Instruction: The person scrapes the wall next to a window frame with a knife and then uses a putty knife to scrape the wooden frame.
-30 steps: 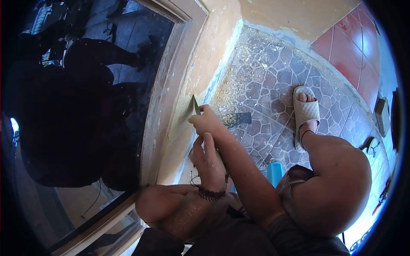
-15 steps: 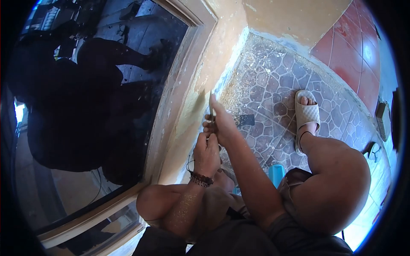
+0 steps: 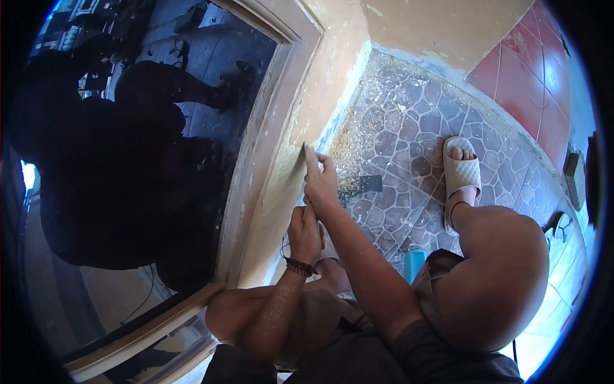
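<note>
I squat beside a yellowish wall (image 3: 288, 185) with scraped, flaking paint. A metal scraper blade (image 3: 304, 155) lies against the wall. My right hand (image 3: 320, 182) presses its fingers on the blade's back. Just below it, my left hand (image 3: 304, 232), with a braided bracelet at the wrist, is closed around the scraper's handle, which is mostly hidden inside the fist. Both forearms are dusted with paint flecks.
A wooden-framed glass pane (image 3: 160, 160) with a dark reflection fills the left. Paint flakes cover the stone-pattern floor (image 3: 396, 121). A dark flat tool (image 3: 359, 185) lies on the floor by my hands. My sandalled foot (image 3: 460, 171) and a blue object (image 3: 414, 261) are on the right.
The blade left the wall and turned edge-on half a second ago; now it is flat on the wall again, slightly higher. Both hands stayed on the scraper.
</note>
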A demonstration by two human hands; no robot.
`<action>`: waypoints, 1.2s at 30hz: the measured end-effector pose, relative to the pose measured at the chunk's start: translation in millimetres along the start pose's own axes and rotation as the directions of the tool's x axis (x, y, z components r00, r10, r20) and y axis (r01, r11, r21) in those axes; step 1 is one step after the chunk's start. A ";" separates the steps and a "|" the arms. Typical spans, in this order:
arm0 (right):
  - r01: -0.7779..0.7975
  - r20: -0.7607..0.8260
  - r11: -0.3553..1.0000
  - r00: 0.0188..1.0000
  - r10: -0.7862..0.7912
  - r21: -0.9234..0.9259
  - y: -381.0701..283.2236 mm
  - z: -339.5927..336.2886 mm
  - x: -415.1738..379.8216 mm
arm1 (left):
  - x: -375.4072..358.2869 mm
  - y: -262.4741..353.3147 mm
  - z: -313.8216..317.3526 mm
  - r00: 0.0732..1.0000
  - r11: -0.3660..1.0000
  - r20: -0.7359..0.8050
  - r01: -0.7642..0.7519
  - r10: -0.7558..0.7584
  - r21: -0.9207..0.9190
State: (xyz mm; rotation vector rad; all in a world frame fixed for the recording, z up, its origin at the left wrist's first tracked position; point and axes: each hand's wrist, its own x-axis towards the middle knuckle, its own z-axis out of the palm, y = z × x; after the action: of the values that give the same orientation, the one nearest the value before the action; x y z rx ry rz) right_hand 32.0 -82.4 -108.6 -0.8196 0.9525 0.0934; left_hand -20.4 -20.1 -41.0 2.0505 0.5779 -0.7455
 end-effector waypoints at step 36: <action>0.257 -0.075 0.933 0.956 -0.283 -0.253 -42.4 21.7 -36.7 | -14.5 -20.0 6.0 0.971 0.935 -0.199 -0.187 0.130 -0.300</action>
State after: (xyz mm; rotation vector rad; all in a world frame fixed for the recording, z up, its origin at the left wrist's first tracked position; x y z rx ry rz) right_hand 42.3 -87.9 -49.6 -1.1846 0.9335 -0.0783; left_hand -45.1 -16.5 -45.1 1.8440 0.5810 -0.3504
